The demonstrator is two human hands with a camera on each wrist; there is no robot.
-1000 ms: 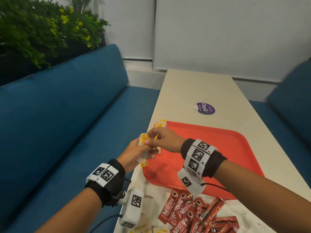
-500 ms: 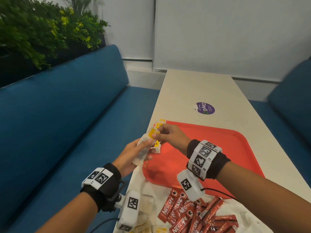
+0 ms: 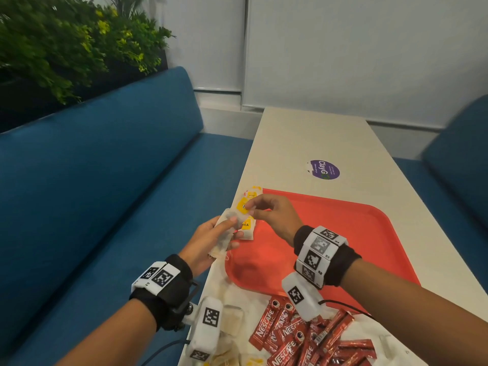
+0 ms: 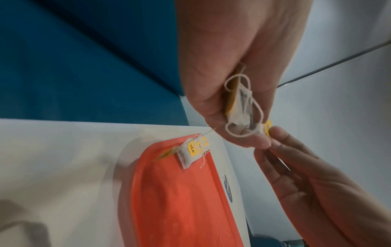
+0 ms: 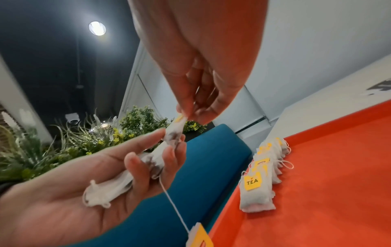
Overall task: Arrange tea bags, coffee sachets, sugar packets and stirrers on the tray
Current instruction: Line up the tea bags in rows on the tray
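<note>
Head view shows the long pale table (image 3: 314, 138) running away between blue benches (image 3: 100, 196), and on it the red tray (image 3: 343, 233), which serves here as the landmark. Most of the tray floor is bare. Along the tray's left edge lies a short row of tea bags (image 5: 257, 188), overlapping one another, yellow tags up, from the far left corner toward the person. Just off the tray's near edge, on the table, lies a loose heap of red coffee sachets (image 3: 303, 336), and beside it, off the tray's near left corner, a scatter of more tea bags (image 3: 232, 319); none of these is on the tray yet. No sugar packets or stirrers can be made out with any certainty, though pale shapes lie at the lower right of the heap. Above the tray's left edge the left hand (image 3: 208, 241) is cupped palm-up with its fingers curled round a small bunch of tea bags (image 5: 131, 173), one string and tag dangling below it. The right hand (image 3: 269, 215), reaching across from over the tray, pinches the top tea bag (image 5: 174, 132) of that bunch by its end between thumb and forefinger, the other fingers loose. By my reading the task is at an early stage: the tea row is begun, the bunch in hand and the scattered bags remain to be laid, and the coffee, sugar and stirrers are all still to come.
</note>
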